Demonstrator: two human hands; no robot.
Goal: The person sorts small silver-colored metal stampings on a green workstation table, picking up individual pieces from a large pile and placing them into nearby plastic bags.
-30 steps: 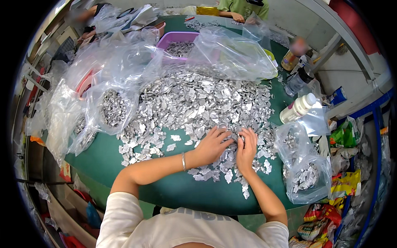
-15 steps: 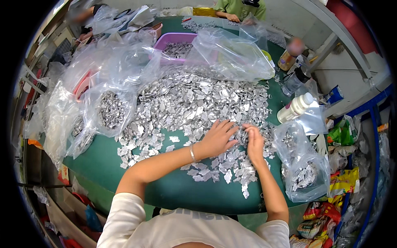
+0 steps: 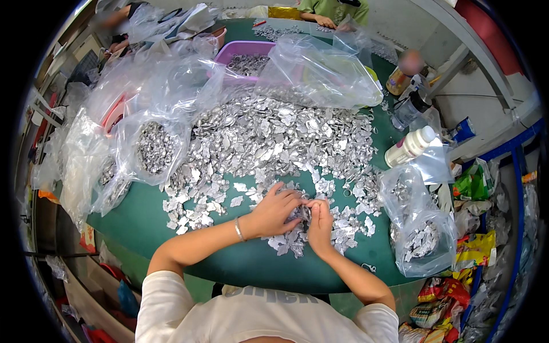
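Note:
A wide heap of small, flat, silver metal pieces [image 3: 269, 137] with irregular outlines covers the middle of the green table [image 3: 240, 268]. My left hand [image 3: 275, 212] rests at the heap's near edge, its fingers and thumb curved around a little cluster of these metal pieces. Close beside it, my right hand [image 3: 320, 226] is closed in a pinch, the fingertips meeting those of my left hand. What lies between the right fingertips is too small to make out. Loose pieces [image 3: 346, 228] are scattered just right of my right hand.
Clear plastic bags of metal parts stand left [image 3: 154, 148] and right [image 3: 422, 240]. Behind the heap is a purple basin [image 3: 231, 52], partly covered by plastic sheeting [image 3: 326, 68]. A white bottle [image 3: 409, 147] leans at the right. Across the table sits a person in green [image 3: 320, 12].
Both hands have moved nearer to me and leftward, coming together until their fingertips meet. A strip of green tabletop now shows where they were among the pieces.

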